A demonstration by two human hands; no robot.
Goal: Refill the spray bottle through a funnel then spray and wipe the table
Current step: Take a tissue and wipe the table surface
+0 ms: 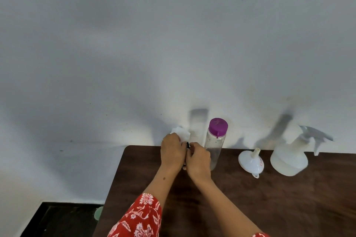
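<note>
A white spray bottle (289,158) with a grey trigger head stands at the back right of the dark wooden table (250,208). To its left a white funnel (250,161) lies mouth down, spout up. A clear bottle with a purple cap (215,140) stands near the back edge. My left hand (172,152) grips white tissue (181,132) that sticks up above the fingers. My right hand (198,159), touching the left, pinches something small and dark between them, mostly hidden, right beside the clear bottle.
A plain white wall rises directly behind the table. The table's left edge runs down from the back corner, with dark floor and a small green object (98,212) below it. Red patterned sleeves cover both forearms near the frame's bottom.
</note>
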